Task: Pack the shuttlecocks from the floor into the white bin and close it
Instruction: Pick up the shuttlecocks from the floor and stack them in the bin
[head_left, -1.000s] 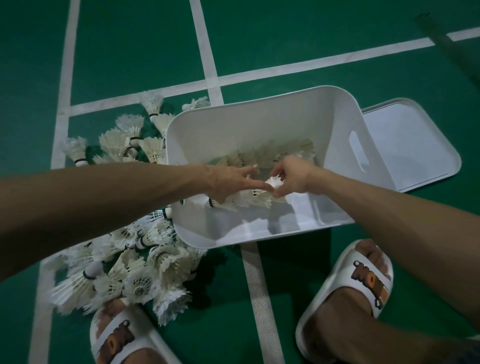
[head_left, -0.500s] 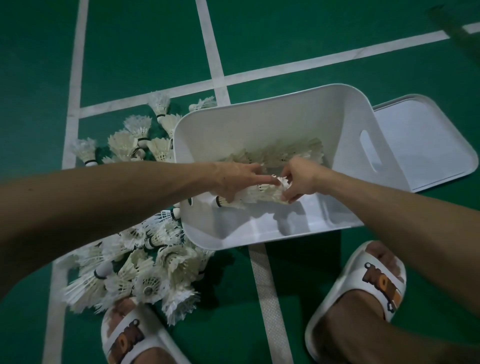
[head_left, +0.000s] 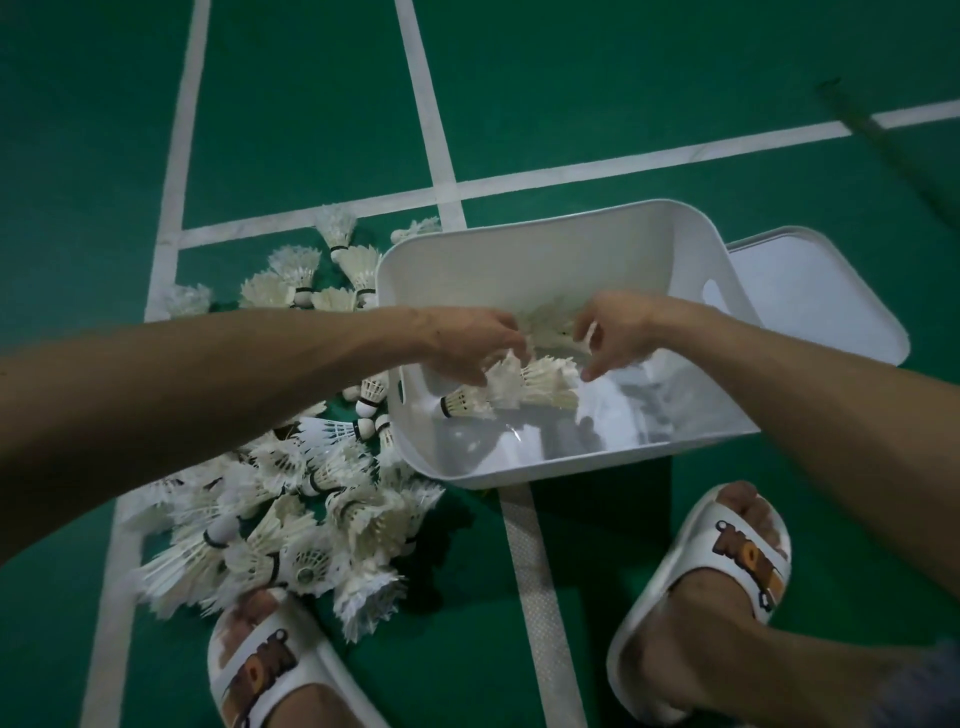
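Loose shuttlecocks (head_left: 291, 519) lie heaped on the green floor (head_left: 571, 78) just left of the bin (head_left: 519, 221), corks pointing every way. My left forearm crosses the heap and hides its middle. My left grip (head_left: 475, 345) reaches in over the bin's left wall, fingers curled down around a nested row (head_left: 524, 387) of shuttlecocks above the bin's bottom. The row's long axis runs left to right, with the black-banded cork to the left and the feathers fanning right. Behind both grips, more shuttlecocks lie by the far wall, mostly hidden. My right grip (head_left: 621, 332) sits at the row's feather end with fingers bent; I cannot tell whether it pinches anything. The lid (head_left: 810, 301) lies flat just right of the bin, its left part hidden behind the bin's wall. A thin dark rod (head_left: 883, 140) at the upper right is too dim to make out.
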